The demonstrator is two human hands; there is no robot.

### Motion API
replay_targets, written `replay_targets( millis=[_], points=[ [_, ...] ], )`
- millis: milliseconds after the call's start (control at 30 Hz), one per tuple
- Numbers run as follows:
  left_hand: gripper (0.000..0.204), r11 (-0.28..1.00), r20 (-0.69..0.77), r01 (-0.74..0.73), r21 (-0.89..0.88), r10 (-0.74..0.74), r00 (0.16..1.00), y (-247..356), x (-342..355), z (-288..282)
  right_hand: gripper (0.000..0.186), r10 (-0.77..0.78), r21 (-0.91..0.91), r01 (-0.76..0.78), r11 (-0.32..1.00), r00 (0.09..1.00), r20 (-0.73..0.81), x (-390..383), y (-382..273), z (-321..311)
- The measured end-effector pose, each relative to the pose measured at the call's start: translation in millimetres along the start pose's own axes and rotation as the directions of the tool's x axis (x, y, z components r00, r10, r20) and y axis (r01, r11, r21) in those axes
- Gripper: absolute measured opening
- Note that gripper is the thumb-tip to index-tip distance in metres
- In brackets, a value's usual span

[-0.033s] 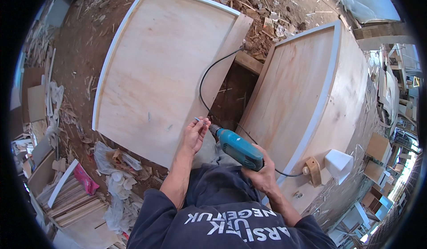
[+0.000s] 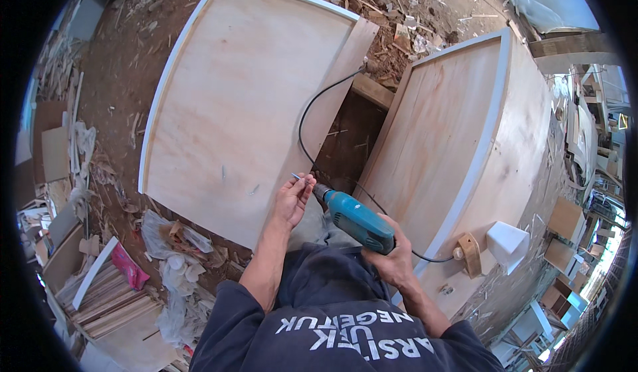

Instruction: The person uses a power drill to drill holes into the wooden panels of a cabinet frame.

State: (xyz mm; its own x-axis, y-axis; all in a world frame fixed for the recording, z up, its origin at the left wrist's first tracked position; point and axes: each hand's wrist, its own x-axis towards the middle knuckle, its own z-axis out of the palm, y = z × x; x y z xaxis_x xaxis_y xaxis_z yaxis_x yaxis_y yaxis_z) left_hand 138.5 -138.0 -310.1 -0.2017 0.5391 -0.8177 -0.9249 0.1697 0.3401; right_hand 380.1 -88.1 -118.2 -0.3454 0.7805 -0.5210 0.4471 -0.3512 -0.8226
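Note:
My left hand (image 2: 294,200) pinches a slim metal bit or screw (image 2: 297,178) just in front of the chuck of a teal corded drill (image 2: 359,219), whose rear handle is in my right hand (image 2: 392,259). Beyond them a pale wooden panel with a white-edged rim (image 2: 252,60) lies to the left, with small metal pieces (image 2: 252,190) on it. To the right stands a similar framed wooden piece (image 2: 432,159). The black cord (image 2: 304,119) loops over the left panel.
A wooden block (image 2: 470,256) and a white tapered object (image 2: 508,246) sit on the right piece. Scrap wood (image 2: 113,292) and crumpled plastic (image 2: 176,319) lie at lower left. Offcuts litter the dirt ground beyond, and boards (image 2: 565,219) are stacked along the far right.

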Motion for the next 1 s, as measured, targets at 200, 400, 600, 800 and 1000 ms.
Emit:
replay_targets(
  millis=[200,400,600,800,1000],
  points=[
    [0.017,0.978,0.097,0.096,-0.184,-0.079,0.992,-3.6,-6.5,-28.0,0.074,0.072,0.114,-0.077,0.991,0.996,0.049,-6.9,20.1,5.1],
    [0.016,0.984,0.099,0.11,-0.144,-0.096,0.99,7.0,-25.3,-52.6,0.073,0.037,-0.003,-0.037,0.999,0.994,0.106,-11.7,2.4,19.5],
    [0.02,0.978,0.141,0.153,-0.141,-0.133,0.981,1.7,-53.6,-84.4,0.073,-0.07,-0.272,0.12,0.955,0.98,0.187,-26.9,-4.4,40.2],
    [0.029,0.889,0.097,0.26,-0.376,-0.242,0.966,-72.7,-76.9,-155.4,0.073,0.044,-0.46,0.107,0.881,0.951,0.306,-64.4,10.0,85.4],
    [0.029,0.847,-0.034,0.196,-0.494,-0.243,0.969,-109.1,-119.7,-275.9,0.074,0.145,-0.662,0.212,0.719,0.886,0.441,-114.5,57.2,174.0]
  ],
)
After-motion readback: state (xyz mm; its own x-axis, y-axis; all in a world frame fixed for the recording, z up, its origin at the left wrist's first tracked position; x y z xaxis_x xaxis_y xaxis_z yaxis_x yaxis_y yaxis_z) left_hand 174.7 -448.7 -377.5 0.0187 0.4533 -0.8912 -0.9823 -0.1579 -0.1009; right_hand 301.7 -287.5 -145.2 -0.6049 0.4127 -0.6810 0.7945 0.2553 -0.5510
